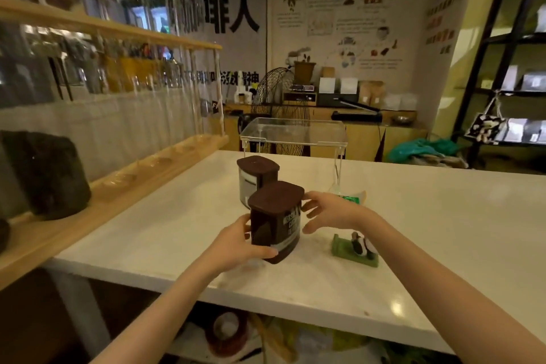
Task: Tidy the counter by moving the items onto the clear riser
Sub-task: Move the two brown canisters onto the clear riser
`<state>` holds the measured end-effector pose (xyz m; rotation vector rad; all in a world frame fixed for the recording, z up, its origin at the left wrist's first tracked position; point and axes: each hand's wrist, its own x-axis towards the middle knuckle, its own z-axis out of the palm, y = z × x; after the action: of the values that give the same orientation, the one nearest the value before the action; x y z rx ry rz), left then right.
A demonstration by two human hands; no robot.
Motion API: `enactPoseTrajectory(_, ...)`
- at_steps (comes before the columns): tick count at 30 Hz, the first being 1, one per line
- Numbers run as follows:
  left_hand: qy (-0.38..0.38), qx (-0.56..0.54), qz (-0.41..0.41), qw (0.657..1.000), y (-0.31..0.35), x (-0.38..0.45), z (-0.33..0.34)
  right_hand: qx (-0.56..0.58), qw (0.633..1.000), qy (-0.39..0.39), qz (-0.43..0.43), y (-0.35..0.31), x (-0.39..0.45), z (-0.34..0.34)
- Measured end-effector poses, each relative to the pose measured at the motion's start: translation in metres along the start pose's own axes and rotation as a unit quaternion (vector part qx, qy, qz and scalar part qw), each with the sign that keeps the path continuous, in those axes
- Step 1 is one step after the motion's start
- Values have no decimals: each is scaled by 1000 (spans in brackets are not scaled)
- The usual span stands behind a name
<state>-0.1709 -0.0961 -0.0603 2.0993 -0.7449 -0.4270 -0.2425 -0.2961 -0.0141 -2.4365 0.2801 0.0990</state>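
Cocoa tub (276,220), brown lid, near centre of bench (413,245) — left hand (236,241) cupped on its near-left side, right hand (326,213) spread at its right, contact unclear. Advice: close both palms before lifting, keep upright. Second tub (257,177) just behind. Clear riser (292,133) farther back — top bare.

The clear riser (294,131) at centre frame has its top bare, so there is open room to come down onto it from above. A second brown-lidded container (256,177) stands right before its left legs, blocking the low straight path. The white counter (443,216) lies open to the right; a green ornament (356,248) sits lower centre-right.
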Motion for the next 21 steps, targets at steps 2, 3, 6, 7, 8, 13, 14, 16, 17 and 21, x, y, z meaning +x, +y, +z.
enactPoseTrajectory(2,-35,-28,25,999,-4,9,-4,16,999,-40,-7,-2,9,-4)
enactPoseTrajectory(3,-46,-28,41,998,-6,13,-6,20,998,-54,-9,-3,12,-5)
enactPoseTrajectory(6,-49,-2,81,995,-11,20,-11,20,998,-66,-13,-4,17,-8)
enactPoseTrajectory(7,-43,6,91,995,-12,22,-12,21,997,-67,-13,-4,19,-8)
enactPoseTrajectory(8,-35,9,99,994,-13,24,-13,23,997,-69,-11,-5,20,-9)
enactPoseTrajectory(13,11,22,115,993,-15,32,-13,16,997,-75,-14,-12,25,-16)
enactPoseTrajectory(14,20,20,117,993,-14,33,-13,14,997,-71,-18,-14,26,-19)
enactPoseTrajectory(16,42,2,128,991,-11,36,-14,17,998,-55,-29,-19,27,-27)
enactPoseTrajectory(17,54,-9,136,989,-8,37,-16,20,998,-45,-37,-22,28,-32)
enactPoseTrajectory(21,75,-28,176,981,15,52,-38,27,997,-9,-68,-38,40,-60)
